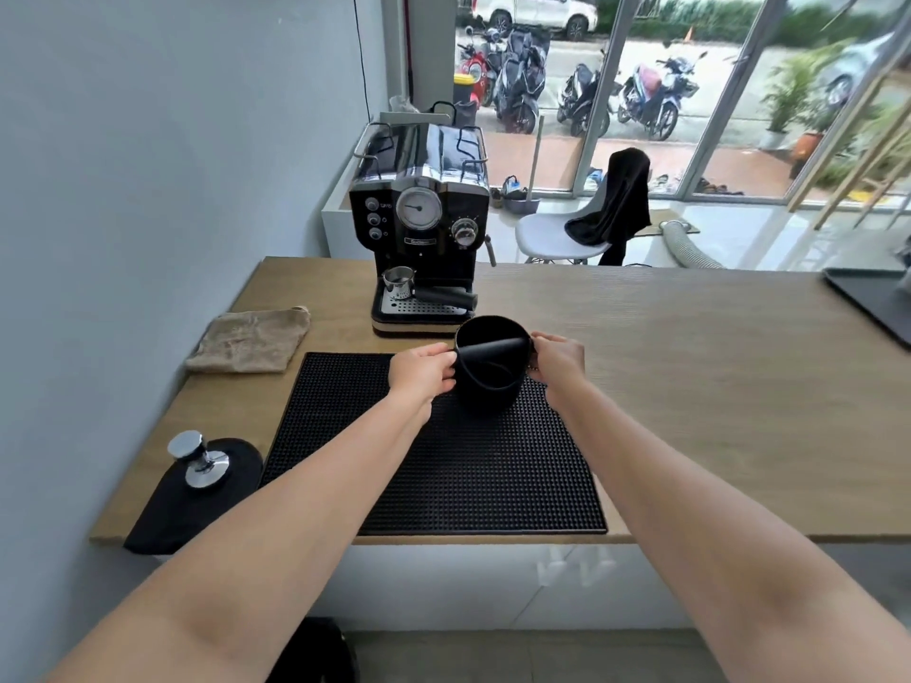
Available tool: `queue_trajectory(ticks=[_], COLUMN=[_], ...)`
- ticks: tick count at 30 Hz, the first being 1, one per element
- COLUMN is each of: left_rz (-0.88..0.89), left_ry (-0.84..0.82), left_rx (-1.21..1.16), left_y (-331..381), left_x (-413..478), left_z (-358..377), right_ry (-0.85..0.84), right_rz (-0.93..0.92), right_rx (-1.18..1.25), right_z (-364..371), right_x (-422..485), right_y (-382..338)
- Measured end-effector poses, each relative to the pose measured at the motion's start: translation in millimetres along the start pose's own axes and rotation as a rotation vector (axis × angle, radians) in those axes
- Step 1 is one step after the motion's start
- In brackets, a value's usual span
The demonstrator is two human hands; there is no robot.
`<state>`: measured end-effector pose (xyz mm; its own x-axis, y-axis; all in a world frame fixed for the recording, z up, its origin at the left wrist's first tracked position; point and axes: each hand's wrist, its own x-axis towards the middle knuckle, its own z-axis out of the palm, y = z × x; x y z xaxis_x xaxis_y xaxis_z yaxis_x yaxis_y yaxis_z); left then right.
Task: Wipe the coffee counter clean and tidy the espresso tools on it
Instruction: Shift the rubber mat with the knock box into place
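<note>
Knock box (pixel 488 372), pinched at its rim between my left hand (pixel 424 369) and right hand (pixel 557 359) over the black bar mat (pixel 443 465), could tip and spill grounds if either grip slips.

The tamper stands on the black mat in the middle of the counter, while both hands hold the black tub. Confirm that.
Not quite. The head view shows the tamper on the black cloth at the counter's left front corner, not on the mat. The left hand and right hand do hold the black tub.
</note>
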<state>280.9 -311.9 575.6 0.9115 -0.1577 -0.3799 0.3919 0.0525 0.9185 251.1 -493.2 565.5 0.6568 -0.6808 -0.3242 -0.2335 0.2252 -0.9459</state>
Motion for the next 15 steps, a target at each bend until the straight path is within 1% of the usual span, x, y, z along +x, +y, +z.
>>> queue_trajectory(ticks=[4,7,12,15], left_rz=[-0.012,-0.009,0.007,0.016], left_ry=[-0.055,-0.056,-0.057,-0.056], left_rx=[0.020,0.054,0.100,0.131], left_y=[3,2,0,-2], left_x=[14,23,35,36], left_z=[39,61,80,84], right_ry=[-0.007,-0.032,-0.082,-0.082], right_rz=[-0.012,-0.012,0.000,0.009], right_rx=[0.044,0.093,0.103,0.094], right_z=[-26,-40,-51,-55], right_x=[14,22,28,31], right_y=[-8,-11,-10,-7])
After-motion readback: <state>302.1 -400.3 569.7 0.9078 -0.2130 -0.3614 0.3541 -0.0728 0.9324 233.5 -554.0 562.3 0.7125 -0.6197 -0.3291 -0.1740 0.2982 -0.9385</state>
